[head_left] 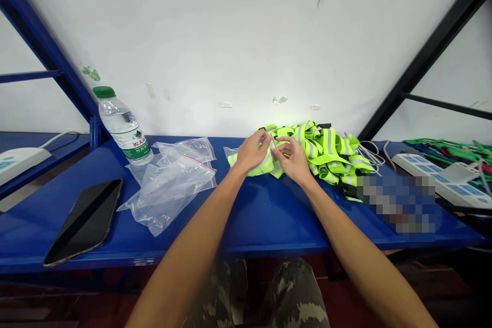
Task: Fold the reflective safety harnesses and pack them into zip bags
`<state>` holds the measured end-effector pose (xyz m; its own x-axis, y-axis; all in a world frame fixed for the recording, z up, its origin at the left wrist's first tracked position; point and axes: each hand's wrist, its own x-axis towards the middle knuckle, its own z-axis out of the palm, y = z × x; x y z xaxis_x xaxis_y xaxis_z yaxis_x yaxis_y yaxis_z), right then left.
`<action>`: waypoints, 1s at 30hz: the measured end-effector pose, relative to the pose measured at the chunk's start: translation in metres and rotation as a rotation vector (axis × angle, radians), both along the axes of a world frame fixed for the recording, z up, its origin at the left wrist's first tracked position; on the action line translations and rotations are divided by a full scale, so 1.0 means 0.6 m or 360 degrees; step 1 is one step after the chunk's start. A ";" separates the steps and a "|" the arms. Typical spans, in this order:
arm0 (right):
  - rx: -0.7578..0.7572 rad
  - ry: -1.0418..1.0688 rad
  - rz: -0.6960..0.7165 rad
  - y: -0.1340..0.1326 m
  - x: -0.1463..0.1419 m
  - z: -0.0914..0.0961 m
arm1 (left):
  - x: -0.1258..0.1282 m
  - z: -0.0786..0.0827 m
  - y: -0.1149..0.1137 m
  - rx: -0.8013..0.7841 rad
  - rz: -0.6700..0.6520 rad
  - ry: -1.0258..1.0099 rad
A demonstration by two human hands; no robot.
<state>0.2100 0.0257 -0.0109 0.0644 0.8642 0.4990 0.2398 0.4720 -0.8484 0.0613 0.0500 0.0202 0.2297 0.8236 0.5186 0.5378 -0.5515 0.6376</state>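
Note:
Both my hands meet at the back middle of the blue table [261, 220]. My left hand [251, 151] and my right hand [294, 159] pinch the top of a clear zip bag [265, 164] with a red seal line, which holds a folded neon-yellow reflective strap. Their fingers are closed on the bag's opening. Just to the right lies a pile of neon-yellow reflective straps [330, 151] with grey stripes.
A heap of clear plastic bags [172, 179] lies left of my hands. A water bottle [123, 125] with a green cap stands behind it, and a black phone [86, 220] lies near the front edge. White power strips [442, 177] and cables sit at the right.

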 end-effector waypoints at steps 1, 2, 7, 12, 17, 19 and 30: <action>-0.0006 -0.0006 0.0003 0.001 0.001 -0.001 | 0.000 0.000 0.000 0.0001 -0.0015 -0.0001; -0.0010 -0.0007 0.0012 0.003 0.002 -0.002 | 0.000 0.001 0.000 0.0000 -0.0022 0.0001; -0.0034 0.0045 0.0079 0.010 0.003 -0.010 | -0.001 0.003 -0.004 0.0017 0.0069 0.0104; -0.0123 -0.0103 0.0073 0.016 0.009 -0.015 | 0.001 0.000 -0.016 0.0153 0.0178 0.0307; -0.0036 -0.0350 0.0067 0.015 0.012 -0.015 | 0.002 -0.001 -0.021 0.0185 0.0188 0.0390; -0.0019 -0.0376 0.0043 0.013 0.010 -0.014 | 0.001 -0.001 -0.020 0.0146 0.0157 0.0332; 0.0071 0.0008 0.0038 0.009 0.001 -0.005 | 0.002 -0.003 -0.020 0.0070 0.0024 0.0139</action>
<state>0.2107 0.0313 -0.0142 0.0464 0.8426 0.5366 0.2240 0.5147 -0.8276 0.0623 0.0383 0.0185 0.2631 0.8042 0.5330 0.5988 -0.5692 0.5634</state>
